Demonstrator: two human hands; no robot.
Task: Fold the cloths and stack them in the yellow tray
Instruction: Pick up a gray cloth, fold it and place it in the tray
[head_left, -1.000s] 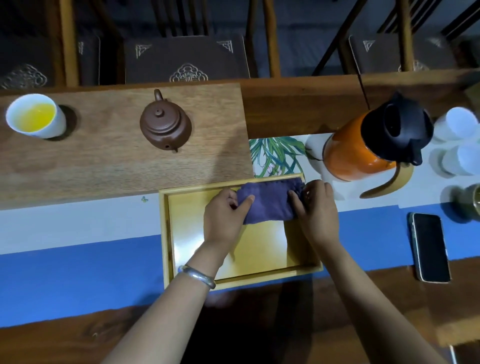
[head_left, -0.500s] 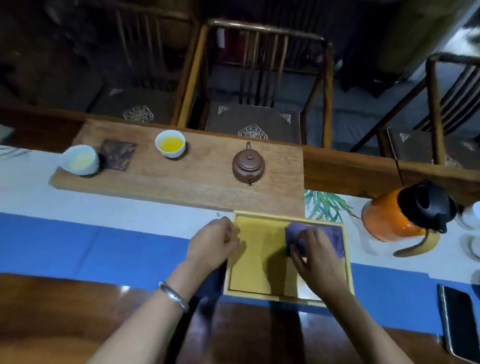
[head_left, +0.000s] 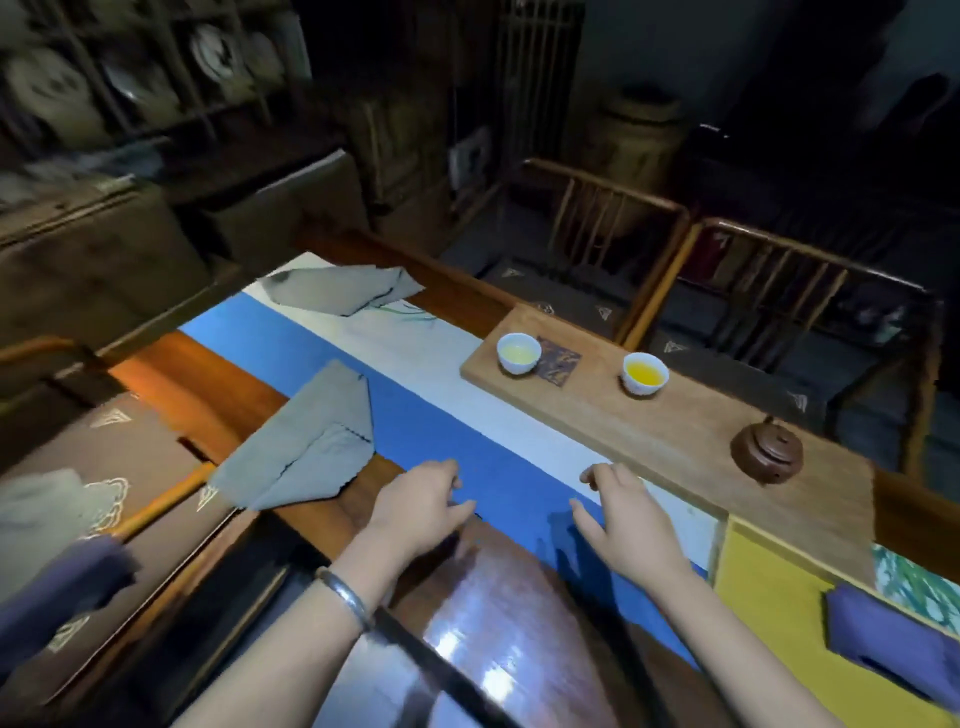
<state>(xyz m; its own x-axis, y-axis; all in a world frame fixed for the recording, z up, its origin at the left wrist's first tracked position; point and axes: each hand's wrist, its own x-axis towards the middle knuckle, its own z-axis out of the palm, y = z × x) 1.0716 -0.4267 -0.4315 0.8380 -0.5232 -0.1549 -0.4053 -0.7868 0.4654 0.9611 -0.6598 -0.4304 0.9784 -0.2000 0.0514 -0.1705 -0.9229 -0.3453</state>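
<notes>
Cloths are the subject: one purple cloth, already folded, lies in the yellow tray at the lower right, near the tray's far rim. Nearest the viewer, both forearms reach out over the dark wooden table edge. Left hand — bracelet at the wrist — hovers with fingers loosely curled and slightly parted, holding nothing; whether its fingertips touch the blue runner cannot be told. Right hand is likewise empty, fingers spread and relaxed, poised over the boundary of the runner's blue and white bands, just left of the tray.

Next outward, up and to the left of the left hand, a grey cloth lies loosely folded, half on the runner and half overhanging the table's near edge; its long axis runs diagonally from lower left to upper right. The left hand is plainly the nearer of the two — a short reach leftward would probably meet the cloth's right edge. At the frame's left edge, more fabric, grey and purple, is too blurred to identify.

Farther off, a wooden tea board carries two cups and a small clay teapot. Farthest, at the table's end, a second grey cloth lies crumpled.
</notes>
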